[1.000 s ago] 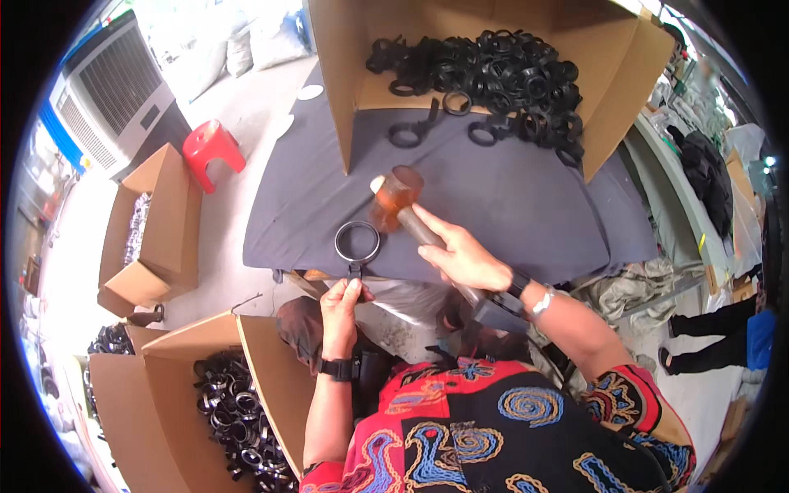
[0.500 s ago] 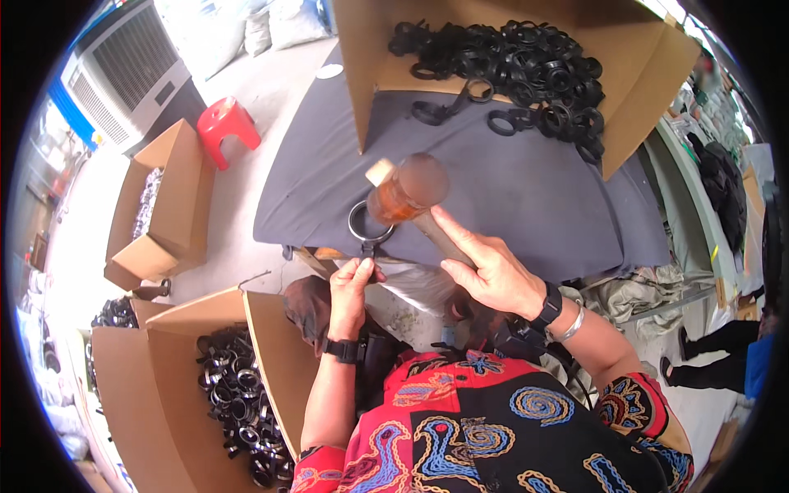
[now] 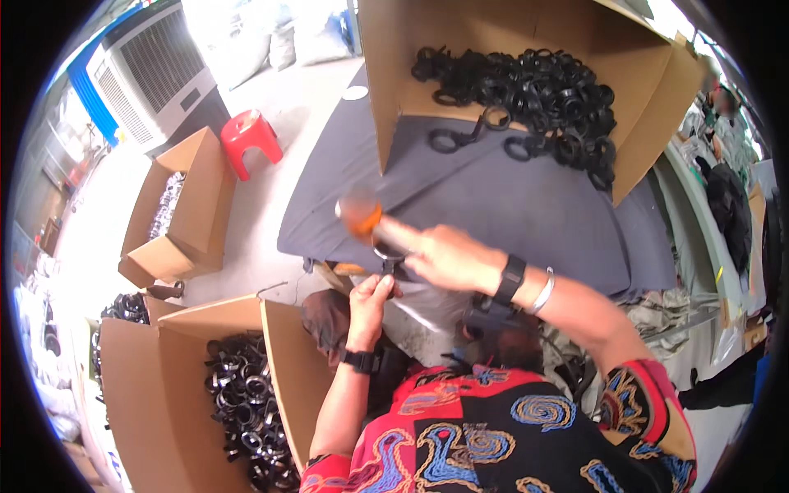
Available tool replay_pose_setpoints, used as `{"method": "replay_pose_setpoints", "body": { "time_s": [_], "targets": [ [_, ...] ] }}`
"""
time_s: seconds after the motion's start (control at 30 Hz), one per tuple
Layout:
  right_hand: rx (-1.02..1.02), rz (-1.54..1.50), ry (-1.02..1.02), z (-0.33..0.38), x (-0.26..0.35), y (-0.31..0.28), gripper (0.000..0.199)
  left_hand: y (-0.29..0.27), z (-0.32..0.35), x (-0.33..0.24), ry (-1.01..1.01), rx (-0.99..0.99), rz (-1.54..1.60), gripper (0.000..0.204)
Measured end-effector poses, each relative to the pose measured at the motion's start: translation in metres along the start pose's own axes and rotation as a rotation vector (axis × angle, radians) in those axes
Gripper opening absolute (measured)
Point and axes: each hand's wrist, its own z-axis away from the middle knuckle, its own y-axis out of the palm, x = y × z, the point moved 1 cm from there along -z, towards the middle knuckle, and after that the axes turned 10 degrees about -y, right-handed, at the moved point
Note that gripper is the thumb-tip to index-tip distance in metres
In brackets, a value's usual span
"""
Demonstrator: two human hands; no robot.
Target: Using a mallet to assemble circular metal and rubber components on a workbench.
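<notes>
So, the orange mallet (image 3: 362,217) is a blur up top, the left hand (image 3: 370,307) has a black ring (image 3: 389,259) pinched at the near edge of the grey table (image 3: 526,209), and the right hand (image 3: 459,259) grips the mallet handle.

A dark grey cloth covered the desk (image 3: 526,222), with a few creases running across it, and a round white patch (image 3: 355,93) showed by its far left edge. Left of it lay a pale floor (image 3: 267,218), bleached nearly white in places by strong light. A red plastic stool (image 3: 247,134) stood there, just in front of a tall grey-and-white air cooler (image 3: 160,70), with a bright blue panel (image 3: 91,100) beside that. Pale, bulging sacks (image 3: 282,48) sat farther back, their outlines washed out by the glare. Along the right ran a long pale-edged table (image 3: 693,209), with dark fabric (image 3: 726,205) heaped beside it; crumpled greyish cloth (image 3: 662,322) lay lower down.
</notes>
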Motion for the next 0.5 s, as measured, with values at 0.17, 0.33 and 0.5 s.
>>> {"method": "replay_pose_setpoints", "body": {
  "time_s": [0.17, 0.33, 0.5],
  "targets": [
    [-0.209, -0.243, 0.210, -0.012, 0.039, -0.053, 0.067, -0.006, 0.005, -0.009, 0.028, -0.010, 0.000, 0.024],
    [-0.290, -0.340, 0.095, 0.009, -0.040, 0.000, 0.069, -0.002, -0.003, -0.003, 0.064, -0.029, -0.132, 0.023],
    [-0.353, -0.693, 0.382, 0.040, -0.014, -0.033, 0.070, -0.015, 0.027, -0.031, 0.087, -0.167, 0.142, 0.020]
  ]
}}
